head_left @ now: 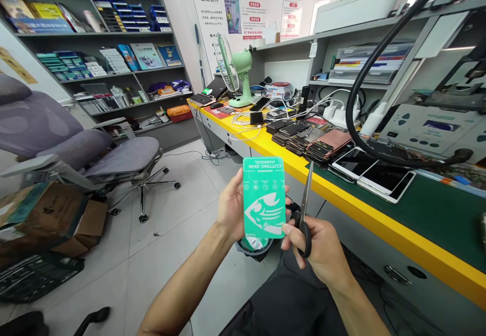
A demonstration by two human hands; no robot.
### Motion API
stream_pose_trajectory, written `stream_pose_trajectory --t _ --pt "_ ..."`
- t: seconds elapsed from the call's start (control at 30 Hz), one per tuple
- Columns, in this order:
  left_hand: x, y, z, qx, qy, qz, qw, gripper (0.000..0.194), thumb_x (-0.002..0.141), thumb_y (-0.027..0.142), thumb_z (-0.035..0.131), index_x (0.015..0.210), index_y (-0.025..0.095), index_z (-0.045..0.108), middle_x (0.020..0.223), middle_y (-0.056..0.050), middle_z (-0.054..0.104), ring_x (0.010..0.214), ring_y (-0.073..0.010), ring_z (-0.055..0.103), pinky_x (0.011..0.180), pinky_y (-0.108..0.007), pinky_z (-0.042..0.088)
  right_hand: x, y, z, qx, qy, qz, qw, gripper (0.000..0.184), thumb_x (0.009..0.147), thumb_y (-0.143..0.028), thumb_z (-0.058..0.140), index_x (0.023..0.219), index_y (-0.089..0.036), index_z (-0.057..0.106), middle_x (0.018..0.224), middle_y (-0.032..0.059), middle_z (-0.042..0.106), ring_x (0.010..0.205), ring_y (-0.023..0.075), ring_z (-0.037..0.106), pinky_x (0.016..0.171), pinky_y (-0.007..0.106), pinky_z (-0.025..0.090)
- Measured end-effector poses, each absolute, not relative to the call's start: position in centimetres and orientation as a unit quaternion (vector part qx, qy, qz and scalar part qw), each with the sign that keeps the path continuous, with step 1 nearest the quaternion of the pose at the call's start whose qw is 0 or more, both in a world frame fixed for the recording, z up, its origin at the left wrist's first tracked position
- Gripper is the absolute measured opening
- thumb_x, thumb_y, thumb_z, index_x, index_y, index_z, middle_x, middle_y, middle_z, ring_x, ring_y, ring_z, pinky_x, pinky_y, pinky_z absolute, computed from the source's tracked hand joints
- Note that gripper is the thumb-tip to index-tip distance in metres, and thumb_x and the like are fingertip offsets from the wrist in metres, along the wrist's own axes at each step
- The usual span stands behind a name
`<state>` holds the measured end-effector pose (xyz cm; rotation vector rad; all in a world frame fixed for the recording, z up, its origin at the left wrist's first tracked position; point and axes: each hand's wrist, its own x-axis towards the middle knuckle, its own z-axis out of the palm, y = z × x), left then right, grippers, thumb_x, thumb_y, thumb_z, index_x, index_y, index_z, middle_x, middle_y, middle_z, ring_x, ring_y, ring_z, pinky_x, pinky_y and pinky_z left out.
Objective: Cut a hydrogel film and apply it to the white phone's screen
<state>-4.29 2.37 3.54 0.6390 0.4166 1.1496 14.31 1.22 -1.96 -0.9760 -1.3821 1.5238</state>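
The surface (429, 227) lies beyond and to the right of the right hand (322, 245); the green packet (265, 207) is just left of that hand, its long axis running away from the person, its heading upside down at the far end; the left hand (232, 202), nearest, curls behind and grips it; the scissors (302, 212), held in the curled right hand, point away, nearly parallel.

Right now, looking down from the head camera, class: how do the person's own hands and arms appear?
The left hand and right hand are ungloved. The left forearm and right forearm are bare, with no sleeve, watch or bracelet showing.
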Motion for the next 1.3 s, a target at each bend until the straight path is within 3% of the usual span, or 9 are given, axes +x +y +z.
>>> stream_pose_trajectory --t 0.33,0.6,0.83,1.0,1.17,1.3 --pt "-3.6 1.9 2.5 0.296 0.189 0.551 0.757 0.066 0.102 0.061 0.039 0.123 0.006 0.071 0.109 -0.022 0.078 0.091 -0.0348 0.077 0.093 -0.052 0.056 14.4 1.4 -1.5 -0.382 -0.545 0.605 0.436 0.037 0.082 -0.044 0.081 0.063 -0.016 0.066 0.063 0.0048 0.073 0.033 0.0090 0.050 0.041 0.026 0.044" --pt "-3.3 1.8 1.9 0.282 0.179 0.575 0.747 0.057 0.101 0.056 0.047 0.121 0.009 0.072 0.105 -0.019 0.080 0.098 -0.0386 0.077 0.099 -0.056 0.053 14.4 1.2 -0.8 -0.403 -0.548 0.587 0.440 0.035 0.082 -0.045 0.081 0.067 -0.016 0.067 0.061 0.0047 0.072 0.033 0.0098 0.051 0.039 0.025 0.043" --pt "-3.0 1.7 1.8 0.272 0.188 0.581 0.744 0.057 0.100 0.055 0.046 0.118 0.008 0.074 0.108 -0.021 0.079 0.098 -0.0401 0.076 0.098 -0.058 0.052 14.5 0.9 -0.5 -0.407 -0.534 0.586 0.453 0.034 0.077 -0.046 0.084 0.073 -0.016 0.068 0.060 0.0047 0.072 0.034 0.0092 0.049 0.035 0.022 0.043" --pt "-2.9 1.7 1.6 0.270 0.184 0.587 0.741 0.056 0.101 0.053 0.045 0.120 0.009 0.074 0.109 -0.020 0.079 0.102 -0.0398 0.075 0.100 -0.058 0.052 14.5 0.8 -0.4 -0.414 -0.537 0.574 0.460 0.037 0.081 -0.049 0.080 0.070 -0.016 0.068 0.059 0.0053 0.071 0.034 0.0085 0.047 0.033 0.021 0.043" --pt "-2.6 1.8 1.5 0.259 0.190 0.592 0.739 0.051 0.099 0.050 0.048 0.116 0.010 0.075 0.108 -0.020 0.079 0.107 -0.0411 0.073 0.100 -0.059 0.051 14.6 0.5 0.3 -0.431 -0.530 0.571 0.456 0.037 0.071 -0.048 0.088 0.070 -0.017 0.068 0.058 0.0047 0.071 0.035 0.0101 0.047 0.033 0.023 0.045" --pt "-2.4 1.7 1.6 0.260 0.195 0.594 0.736 0.050 0.098 0.050 0.050 0.113 0.010 0.076 0.102 -0.020 0.080 0.104 -0.0411 0.074 0.099 -0.058 0.051 14.2 0.1 1.5 -0.449 -0.514 0.560 0.470 0.039 0.072 -0.053 0.084 0.067 -0.017 0.068 0.058 0.0049 0.070 0.036 0.0100 0.045 0.035 0.024 0.044"
